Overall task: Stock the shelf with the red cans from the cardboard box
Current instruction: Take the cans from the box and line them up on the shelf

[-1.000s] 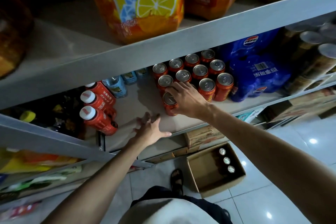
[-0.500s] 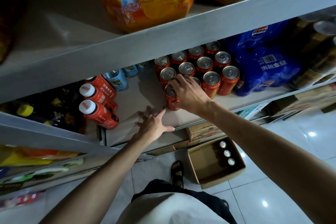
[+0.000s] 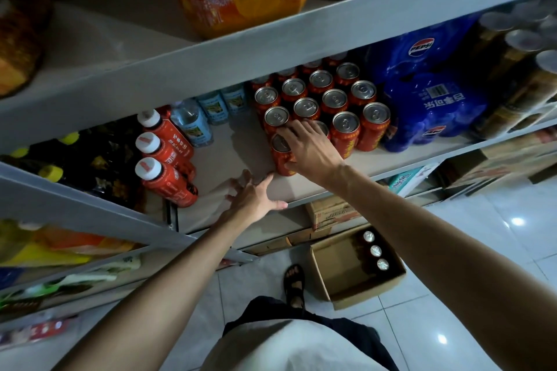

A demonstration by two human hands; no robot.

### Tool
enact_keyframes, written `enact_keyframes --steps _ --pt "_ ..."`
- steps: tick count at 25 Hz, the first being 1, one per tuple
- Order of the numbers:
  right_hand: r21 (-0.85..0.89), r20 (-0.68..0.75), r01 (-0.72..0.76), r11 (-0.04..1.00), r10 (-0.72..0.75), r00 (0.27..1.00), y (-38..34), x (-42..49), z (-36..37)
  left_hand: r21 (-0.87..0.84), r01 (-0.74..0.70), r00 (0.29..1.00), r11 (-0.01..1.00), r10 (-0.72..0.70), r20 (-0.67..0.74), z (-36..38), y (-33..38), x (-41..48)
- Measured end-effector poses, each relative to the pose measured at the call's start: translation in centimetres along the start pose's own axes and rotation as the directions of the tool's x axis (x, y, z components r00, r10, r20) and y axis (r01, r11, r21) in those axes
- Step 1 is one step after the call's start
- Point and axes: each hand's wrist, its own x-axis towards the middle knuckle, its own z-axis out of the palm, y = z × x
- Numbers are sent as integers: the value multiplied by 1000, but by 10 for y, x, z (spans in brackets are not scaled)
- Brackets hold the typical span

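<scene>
Fingers (image 3: 297, 129) of right hand (image 3: 310, 149) grasp upright red can (image 3: 281, 163), lid upward, on shelf (image 3: 229, 156); left hand (image 3: 254, 199) rests flat, released.

Glossy white floor tiles (image 3: 470, 304) with bright light glints (image 3: 517, 221), dim grey metal shelving (image 3: 271, 53) above

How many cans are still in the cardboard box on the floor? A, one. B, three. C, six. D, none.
B: three can tops show in a row along the right wall of the box, and the rest of its floor is bare.
</scene>
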Motion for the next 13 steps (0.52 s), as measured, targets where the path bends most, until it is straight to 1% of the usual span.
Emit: enact_keyframes --steps 1,2,3,4,5,6,7,9,10,11,13 --pt "4 -25 -1 1000 1 1000 -1 -7 -3 1 -4 999 1000 4 -34 2 1 -3" --pt "22 -75 0 1000 1 997 0 -16 -5 -2 -28 992 1000 28 -122 7 3 -8" --pt "50 -146 0 999 7 989 3 -31 -8 6 -91 961 996 90 -263 13 8 -16" --pt "81 -218 -4 997 22 976 10 -50 -9 34 -182 887 983 179 -425 20 14 -24" --pt "115 -277 -22 993 54 959 19 -72 -9 73 -264 796 962 260 -547 28 22 -31" --pt "161 -311 -56 985 104 945 30 -96 -7 103 -335 721 936 326 -611 35 34 -38" --pt "224 -313 -104 969 173 934 42 -121 -4 120 -395 696 911 381 -608 43 49 -44" --pt "376 -247 -247 893 353 902 68 -172 7 61 -479 765 876 450 -460 64 85 -49" --pt "433 -192 -338 836 451 871 80 -195 15 11 -507 800 862 475 -367 77 102 -49" --pt "463 -123 -433 773 539 833 90 -218 24 -33 -529 818 848 499 -287 92 116 -48" --pt "473 35 -609 637 677 735 112 -266 54 -69 -527 849 847 519 -102 131 142 -39"
